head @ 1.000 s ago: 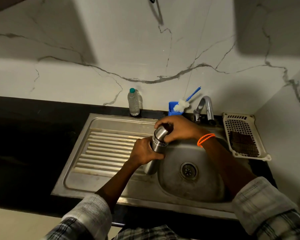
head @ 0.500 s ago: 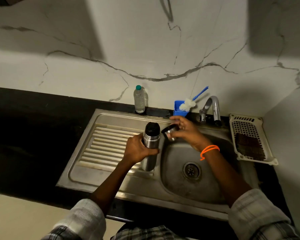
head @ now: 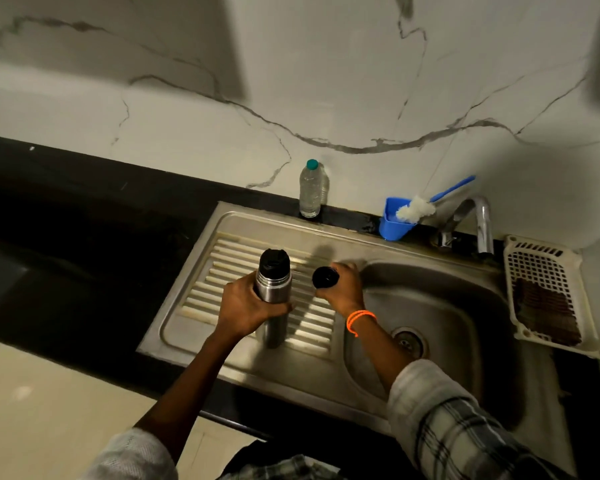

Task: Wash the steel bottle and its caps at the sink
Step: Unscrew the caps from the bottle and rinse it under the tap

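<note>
Upright over the ribbed draining board, the tall brushed-steel bottle (head: 273,299) sits wrapped in the left hand (head: 248,306), while the right hand (head: 343,287) pinches its dark round outer cap (head: 325,277), which could roll on the ribs into the steel sink basin (head: 465,306).

Dim, hard shadows, edge distortion

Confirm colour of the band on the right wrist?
Orange, a thin wristband just behind the right hand; head view, the only one, shows it clearly.
</note>
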